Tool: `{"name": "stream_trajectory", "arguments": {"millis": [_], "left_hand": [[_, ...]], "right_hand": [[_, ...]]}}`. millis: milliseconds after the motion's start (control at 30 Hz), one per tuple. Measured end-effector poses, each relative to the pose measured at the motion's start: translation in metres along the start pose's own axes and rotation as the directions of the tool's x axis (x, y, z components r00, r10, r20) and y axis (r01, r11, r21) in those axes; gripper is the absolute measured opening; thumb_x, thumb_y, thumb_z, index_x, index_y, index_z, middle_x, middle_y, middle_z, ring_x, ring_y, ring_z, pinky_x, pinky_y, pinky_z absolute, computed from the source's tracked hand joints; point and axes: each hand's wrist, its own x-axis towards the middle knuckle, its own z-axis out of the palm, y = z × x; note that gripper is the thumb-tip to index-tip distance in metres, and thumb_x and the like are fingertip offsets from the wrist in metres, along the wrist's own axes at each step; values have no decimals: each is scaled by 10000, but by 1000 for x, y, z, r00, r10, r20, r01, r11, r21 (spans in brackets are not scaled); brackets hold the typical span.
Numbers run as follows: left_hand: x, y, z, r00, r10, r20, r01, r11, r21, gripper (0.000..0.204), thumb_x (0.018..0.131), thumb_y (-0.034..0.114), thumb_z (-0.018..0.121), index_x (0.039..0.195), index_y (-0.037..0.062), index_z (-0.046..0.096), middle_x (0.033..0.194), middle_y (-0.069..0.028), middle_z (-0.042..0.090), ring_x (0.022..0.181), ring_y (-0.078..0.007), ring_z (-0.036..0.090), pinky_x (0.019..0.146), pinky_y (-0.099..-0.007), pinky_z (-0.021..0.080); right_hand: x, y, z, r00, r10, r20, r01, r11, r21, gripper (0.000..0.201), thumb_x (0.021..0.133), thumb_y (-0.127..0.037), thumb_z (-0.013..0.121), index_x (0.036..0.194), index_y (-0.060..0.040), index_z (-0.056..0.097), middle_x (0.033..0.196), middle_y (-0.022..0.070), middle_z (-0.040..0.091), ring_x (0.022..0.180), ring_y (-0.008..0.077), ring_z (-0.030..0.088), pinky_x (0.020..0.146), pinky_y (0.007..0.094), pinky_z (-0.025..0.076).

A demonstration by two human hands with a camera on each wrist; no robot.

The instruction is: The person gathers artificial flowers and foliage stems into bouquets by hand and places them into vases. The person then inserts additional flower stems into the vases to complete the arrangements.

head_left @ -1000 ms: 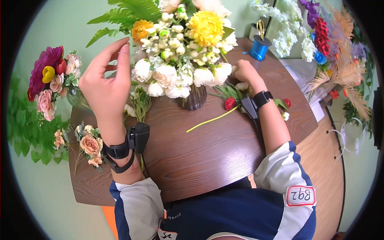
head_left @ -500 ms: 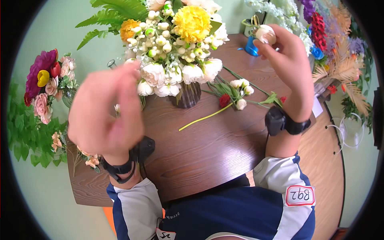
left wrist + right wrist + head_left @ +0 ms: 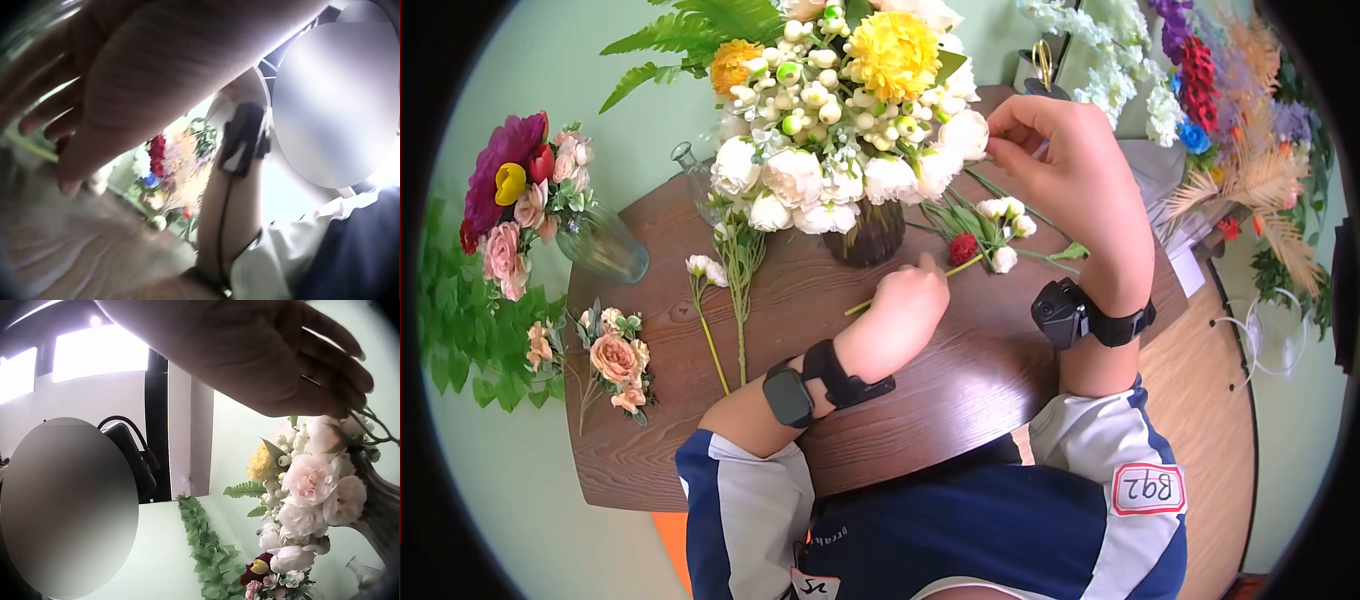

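Note:
In the head view a large bouquet of white flowers (image 3: pixel 792 178), white berries and a yellow flower (image 3: pixel 894 56) stands in a dark ribbed vase (image 3: pixel 866 240). At its right edge my right hand (image 3: pixel 1080 165) pinches a white flower (image 3: pixel 963 134) by its stem. The right wrist view shows that pale bloom (image 3: pixel 324 434) right below my fingertips, against the other blooms. My left hand (image 3: pixel 900 312) is low over the table in front of the vase, fingers loosely extended. Near its fingertips lie a yellow-green stem (image 3: pixel 968 264), a red flower (image 3: pixel 963 249) and small white blooms (image 3: pixel 1004 260).
On the left of the table (image 3: pixel 960 370) lie white-flower stems (image 3: pixel 715 345) and a peach rose spray (image 3: pixel 616 358). A glass vase (image 3: pixel 608 245) holding purple and pink flowers lies tilted beside a clear bottle (image 3: pixel 690 170). More artificial flowers (image 3: pixel 1200 90) fill the right side.
My right hand has lifted a white flower from the table and brought it left to the bouquet's edge. My left hand has moved from the bouquet's left side down toward the loose stems.

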Motion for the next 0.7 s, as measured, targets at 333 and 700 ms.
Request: {"name": "stream_trajectory", "arguments": {"millis": [333,700], "left_hand": [[-2,-18,-36,936,171,308,-110,972,-207,66,674,30,554,701,-19,589,674,-191,594,665,-335,611,603,-394,497],[5,-7,-68,959,-106,-263,52,978,-204,65,805,42,515,833,-7,484,652,-178,562,582,-349,583,534,-421,482]], "right_hand": [[4,12,-1,990,81,117,-68,991,-114,129,683,-9,586,793,-8,654,693,162,620,648,299,610,598,343,475],[9,31,2,957,183,226,-164,981,-99,149,701,-27,594,832,11,655,731,167,634,665,286,617,623,332,477]]}}
